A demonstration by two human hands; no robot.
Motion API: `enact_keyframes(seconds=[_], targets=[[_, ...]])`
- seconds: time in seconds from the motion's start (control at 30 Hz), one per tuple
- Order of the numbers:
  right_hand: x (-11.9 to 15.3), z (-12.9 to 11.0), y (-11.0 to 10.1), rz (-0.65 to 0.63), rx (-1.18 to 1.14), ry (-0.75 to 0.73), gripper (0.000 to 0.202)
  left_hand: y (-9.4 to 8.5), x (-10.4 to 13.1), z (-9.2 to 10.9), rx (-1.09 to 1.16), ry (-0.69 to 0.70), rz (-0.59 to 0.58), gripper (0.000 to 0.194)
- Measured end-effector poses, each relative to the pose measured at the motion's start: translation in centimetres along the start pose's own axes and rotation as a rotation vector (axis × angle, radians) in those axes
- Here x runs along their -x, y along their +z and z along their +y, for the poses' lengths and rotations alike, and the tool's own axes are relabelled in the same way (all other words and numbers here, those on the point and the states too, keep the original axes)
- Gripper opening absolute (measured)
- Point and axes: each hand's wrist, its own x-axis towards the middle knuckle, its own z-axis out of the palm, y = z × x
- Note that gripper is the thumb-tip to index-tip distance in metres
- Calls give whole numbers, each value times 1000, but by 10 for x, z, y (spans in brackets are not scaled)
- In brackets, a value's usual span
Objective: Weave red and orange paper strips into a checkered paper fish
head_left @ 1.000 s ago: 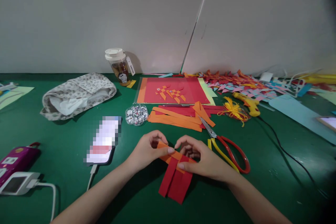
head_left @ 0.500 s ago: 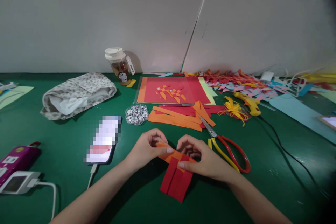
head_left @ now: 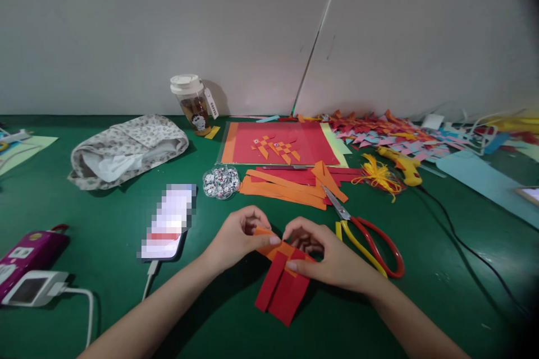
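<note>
Both my hands grip one piece of woven paper strips. Its red strips (head_left: pixel 283 289) hang down toward me, and the orange strips (head_left: pixel 264 245) cross them at the top. My left hand (head_left: pixel 238 238) pinches the orange end at the upper left between thumb and fingers. On the right side, my right hand (head_left: pixel 322 252) is closed on the crossing of red and orange, its thumb lying on top. The fingers behind the paper are partly hidden. Scissors (head_left: pixel 364 238) with red and yellow handles lie open just beyond my right hand.
Loose orange strips (head_left: pixel 286 190) and a clear box of googly eyes (head_left: pixel 221 182) lie ahead. Behind them, two woven fish rest on a red sheet (head_left: pixel 311 137). A phone (head_left: pixel 168 224) is at left; a yellow glue gun (head_left: pixel 402 165) with a black cord is at right.
The hands and the paper strips hold nearly the same pose; the red strips' lower ends have swung very slightly left. The whole view has shifted a little.
</note>
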Motion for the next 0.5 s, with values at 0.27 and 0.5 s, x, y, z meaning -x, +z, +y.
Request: enact_keyframes(seconds=[0.27, 0.5], targets=[[2, 1, 1, 4, 76, -13, 26, -1, -1, -1, 13, 14, -18, 27], [2, -1, 1, 19, 128, -9, 24, 0, -1, 1, 15, 11, -9, 26]])
